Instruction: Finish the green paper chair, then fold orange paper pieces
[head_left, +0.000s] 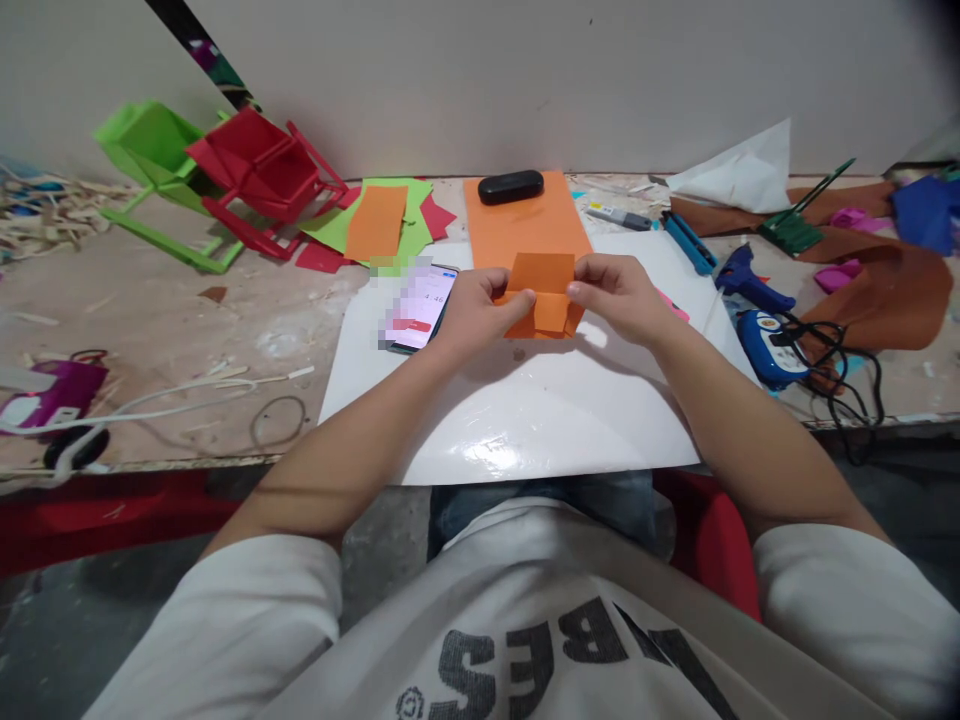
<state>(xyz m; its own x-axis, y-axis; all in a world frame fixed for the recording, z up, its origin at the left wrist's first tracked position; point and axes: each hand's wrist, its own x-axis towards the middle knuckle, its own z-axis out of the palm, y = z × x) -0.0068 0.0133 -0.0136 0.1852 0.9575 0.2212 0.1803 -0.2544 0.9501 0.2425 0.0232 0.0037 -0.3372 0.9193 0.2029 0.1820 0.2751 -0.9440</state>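
A folded piece of orange paper (551, 312) is held up over the white board (480, 430) between both hands. My left hand (480, 305) pinches its left side, thumb on the near face. At its upper right edge, my right hand (611, 290) grips with thumb and fingertips. Creases and a raised flap show on the paper; its far side is hidden. Just left of my left hand lies a phone (420, 310) with a lit screen. Beyond the hands rests an orange sheet (525, 230) with a black oblong case (511, 187) on top.
Green (161, 180) and red (262, 180) folded-paper chair models stand at the back left, beside coloured paper scraps (379, 222). To the right are a blue cutter (688, 242), a blue glue gun (750, 280) and a blue device (772, 350) with tangled black cable.
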